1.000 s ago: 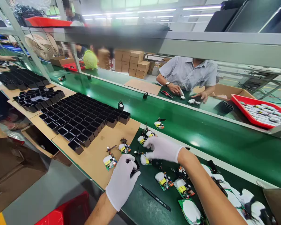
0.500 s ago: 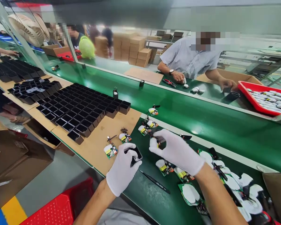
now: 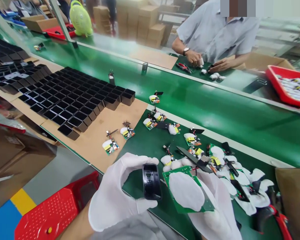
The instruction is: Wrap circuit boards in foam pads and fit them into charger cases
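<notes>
My left hand [image 3: 120, 186], in a white glove, holds a black plastic case [image 3: 152, 183] between thumb and fingers. The case's open end faces me, and cut-outs show on its inner wall. Close beside it, my gloved right hand [image 3: 215, 203] grips a green circuit board [image 3: 183, 190] with a white oval pad on its face. A flat black piece [image 3: 193, 158] sticks up above that board; how the two join is hidden. Board and case are apart. Behind them lie more circuit boards with yellow parts and white pads, such as one board [image 3: 192, 139] near the belt.
Rows of black cases [image 3: 72, 96] stand on cardboard [image 3: 90, 140] at left. A green conveyor belt [image 3: 202, 106] runs beyond the bench. Across it, a co-worker's hands [image 3: 193, 59] handle small parts near a red tray [image 3: 277, 88]. A red stool [image 3: 52, 210] stands lower left.
My right hand has moved down and nearer, lifting the padded circuit board off the bench. My left hand has turned the case so its opening faces me. The view has tilted down.
</notes>
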